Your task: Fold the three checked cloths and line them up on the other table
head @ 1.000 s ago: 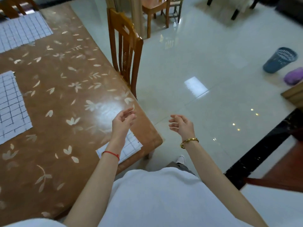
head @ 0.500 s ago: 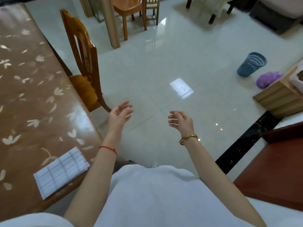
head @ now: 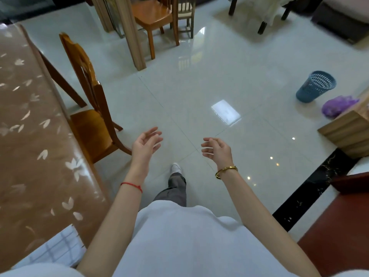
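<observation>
One folded white checked cloth (head: 58,248) lies on the near corner of the brown leaf-patterned table (head: 30,146) at the lower left, partly cut off by my arm and shirt. My left hand (head: 146,143) hangs in the air over the tiled floor, empty, fingers spread. My right hand (head: 217,149) is level with it to the right, also empty with fingers loosely curled apart. Both hands are well away from the cloth. The other two cloths are out of view.
A wooden chair (head: 89,108) stands against the table's right edge. More chairs (head: 159,19) stand at the back. A blue mesh bin (head: 315,86) and a purple bag (head: 337,105) sit at the right by a wooden cabinet (head: 347,130). A red-brown surface (head: 339,226) fills the lower right.
The view has swung right, away from the table; the two flat cloths have left the frame and the folded one has slid to the lower left. Both empty hands now hang over the floor.
</observation>
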Tool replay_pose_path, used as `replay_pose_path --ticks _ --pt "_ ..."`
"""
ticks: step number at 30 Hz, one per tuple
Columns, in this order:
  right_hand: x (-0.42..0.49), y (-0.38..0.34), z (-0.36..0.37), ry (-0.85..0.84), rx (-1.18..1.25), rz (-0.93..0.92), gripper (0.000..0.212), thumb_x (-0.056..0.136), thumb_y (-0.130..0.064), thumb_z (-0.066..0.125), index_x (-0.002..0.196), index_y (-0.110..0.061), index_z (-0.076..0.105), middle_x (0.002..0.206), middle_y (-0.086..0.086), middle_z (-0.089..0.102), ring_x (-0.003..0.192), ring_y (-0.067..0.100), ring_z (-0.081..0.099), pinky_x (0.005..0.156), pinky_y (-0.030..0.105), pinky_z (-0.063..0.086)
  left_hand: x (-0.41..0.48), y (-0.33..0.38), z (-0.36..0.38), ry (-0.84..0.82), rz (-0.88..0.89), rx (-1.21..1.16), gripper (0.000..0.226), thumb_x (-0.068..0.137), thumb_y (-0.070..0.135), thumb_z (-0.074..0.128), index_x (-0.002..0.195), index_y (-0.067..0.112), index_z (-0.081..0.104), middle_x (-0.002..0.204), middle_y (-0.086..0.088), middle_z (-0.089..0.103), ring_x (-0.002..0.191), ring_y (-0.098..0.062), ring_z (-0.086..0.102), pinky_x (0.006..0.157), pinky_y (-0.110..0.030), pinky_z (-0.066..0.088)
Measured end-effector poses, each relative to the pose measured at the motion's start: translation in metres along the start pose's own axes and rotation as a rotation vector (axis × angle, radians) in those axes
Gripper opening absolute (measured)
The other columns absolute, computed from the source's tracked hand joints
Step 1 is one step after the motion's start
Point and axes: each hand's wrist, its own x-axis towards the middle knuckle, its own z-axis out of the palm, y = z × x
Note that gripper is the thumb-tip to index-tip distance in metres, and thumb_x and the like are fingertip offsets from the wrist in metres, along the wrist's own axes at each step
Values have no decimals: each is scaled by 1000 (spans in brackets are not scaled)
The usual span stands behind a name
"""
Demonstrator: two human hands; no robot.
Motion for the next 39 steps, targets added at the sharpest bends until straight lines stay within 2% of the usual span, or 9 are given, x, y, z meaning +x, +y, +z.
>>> replay_pose_path --ticks 4,11,15,22,26,39 --pt "63 -33 23 -23 -8 -1 19 97 -10 48 97 -5 66 83 9 66 68 19 60 67 29 54 57 28 23 11 18 -17 27 96 5 56 121 11 62 108 -2 69 101 -19 65 98 -36 50" --pt "173 -110 90 -81 -13 -29 19 97 -10 48 97 -5 66 82 8 66 67 19 60 66 29 54 176 93 45 20 42 -32 22 95 4 57 110 18 65 104 0 70 98 -18 65 99 -39 49" --pt "229 -144 125 -95 -20 -43 20 97 -11 48 97 -5 67 83 8 67 68 19 61 65 28 55 244 128 54 22 71 -19 21 96 5 56 109 19 66 104 1 71 95 -16 66 93 -34 51" --pt "306 -180 166 -139 -42 -20 19 98 -11 48 99 -5 67 86 9 67 69 19 62 65 27 55 325 162 68 57 66 -36 20 96 8 57 110 20 67 107 0 71 96 -15 68 90 -30 52" --pt "363 -202 196 -176 -62 -11 19 98 -10 48 99 -4 66 86 9 67 69 19 62 66 28 56 378 177 74 114 74 -47 20 96 9 58 110 21 67 107 0 72 97 -15 69 85 -28 52" --pt "557 -322 313 -414 -171 -12 21 96 -10 50 103 1 66 85 10 66 69 20 61 67 29 54 546 262 100 386 141 -150 22 97 12 57 116 17 66 107 1 71 99 -14 68 89 -29 53"
